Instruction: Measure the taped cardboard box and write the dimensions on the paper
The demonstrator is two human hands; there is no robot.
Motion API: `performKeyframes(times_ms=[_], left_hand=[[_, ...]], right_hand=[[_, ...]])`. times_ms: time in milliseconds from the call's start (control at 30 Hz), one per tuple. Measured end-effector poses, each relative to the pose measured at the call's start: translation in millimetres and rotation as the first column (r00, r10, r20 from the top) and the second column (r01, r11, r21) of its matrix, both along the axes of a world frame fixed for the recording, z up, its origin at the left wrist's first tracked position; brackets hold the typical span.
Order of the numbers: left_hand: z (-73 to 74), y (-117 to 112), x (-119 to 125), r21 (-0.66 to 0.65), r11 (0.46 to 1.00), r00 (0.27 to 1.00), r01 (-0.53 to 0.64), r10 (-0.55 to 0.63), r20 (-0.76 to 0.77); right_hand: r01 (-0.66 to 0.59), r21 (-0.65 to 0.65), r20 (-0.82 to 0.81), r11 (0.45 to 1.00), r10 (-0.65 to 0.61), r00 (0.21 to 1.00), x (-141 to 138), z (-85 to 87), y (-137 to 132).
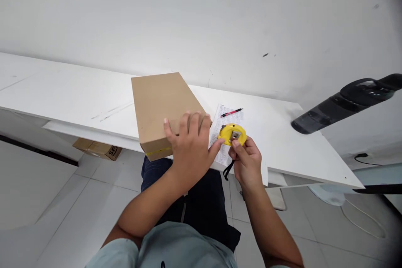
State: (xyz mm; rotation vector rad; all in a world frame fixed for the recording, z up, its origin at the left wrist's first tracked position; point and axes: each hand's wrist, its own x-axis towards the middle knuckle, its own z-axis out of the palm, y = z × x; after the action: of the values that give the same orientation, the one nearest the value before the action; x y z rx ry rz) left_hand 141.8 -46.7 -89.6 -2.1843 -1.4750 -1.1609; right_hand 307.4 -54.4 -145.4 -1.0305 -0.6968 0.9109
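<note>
A brown cardboard box [163, 104] rests on the white shelf-like table, its near end overhanging the front edge. My left hand [191, 150] lies over the box's near right corner with its fingers spread, the thumb pointing toward the tape measure. My right hand [249, 163] grips a yellow tape measure [237, 133] just right of the box, and a black wrist strap [228, 170] dangles from it. Along the box's near side runs a yellow strip [158, 151] that looks like the tape blade; my left hand hides the stretch between it and the case.
Printed paper [220, 111] with a red and black pen [231, 112] on it lies behind the tape measure. A dark bottle [342, 106] stands at the right of the white table [78, 88]. Another carton [97, 149] sits below, at left. A wall closes off the back.
</note>
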Motion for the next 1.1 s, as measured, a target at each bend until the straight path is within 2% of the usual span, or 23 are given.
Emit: performKeyframes(times_ms=[67,133,267,367,500,567,700,800,867,967,1033,1100], left_hand=[[0.4,13.4,6.5,-0.056,0.997,0.999,-0.045,0.047,0.026],[-2.6,24.8,6.9,-0.035,0.996,0.995,-0.078,0.08,0.052],[-11.7,35.6,-2.4,0.134,0.988,0.995,-0.082,0.074,0.068],[-14.5,29.0,-18.4,0.227,0.973,0.998,-0.048,0.037,0.053],[-12.4,9.4,-63.8,0.25,0.95,0.982,0.186,-0.185,-0.028],[-11.5,4.4,-94.9,0.21,0.947,0.97,0.244,-0.239,-0.05],[-14.9,17.0,-152.0,0.112,0.977,0.984,0.18,-0.178,-0.027],[-20.4,34.1,-174.0,0.085,0.99,0.992,0.108,-0.113,0.056],[-23.0,37.7,-174.5,0.117,0.991,0.995,0.062,-0.071,0.072],[-23.9,23.3,-156.4,0.256,0.966,0.998,0.037,-0.049,0.042],[-22.6,4.5,-137.1,0.312,0.943,0.993,0.116,-0.119,-0.01],[-19.7,-14.3,-117.1,0.324,0.915,0.971,0.24,-0.23,-0.07]], right_hand=[[-0.014,-0.105,-0.018,0.994,0.012,1.0,7.0,-9.3,4.9],[-0.04,-0.177,-0.038,0.983,0.034,0.999,15.5,-16.8,8.5],[0.011,-0.206,-0.006,0.979,-0.012,1.0,32.1,-24.5,16.4],[0.059,-0.196,0.024,0.979,-0.055,0.998,42.6,-25.6,24.5],[0.075,-0.184,0.006,0.98,-0.075,0.997,53.9,-25.3,32.9],[0.058,-0.19,-0.009,0.98,-0.061,0.998,58.1,-25.0,34.2],[0.117,-0.158,-0.022,0.981,-0.122,0.992,61.6,-21.1,33.4],[0.233,-0.05,0.009,0.971,-0.233,0.973,59.1,-9.6,31.6],[0.31,0.04,0.036,0.95,-0.311,0.95,54.9,4.2,28.3],[0.366,0.175,0.046,0.914,-0.379,0.924,44.4,30.8,16.0],[0.308,0.267,0.048,0.913,-0.331,0.942,33.3,46.6,1.1],[0.195,0.341,0.076,0.92,-0.233,0.969,18.9,56.6,-18.3]])
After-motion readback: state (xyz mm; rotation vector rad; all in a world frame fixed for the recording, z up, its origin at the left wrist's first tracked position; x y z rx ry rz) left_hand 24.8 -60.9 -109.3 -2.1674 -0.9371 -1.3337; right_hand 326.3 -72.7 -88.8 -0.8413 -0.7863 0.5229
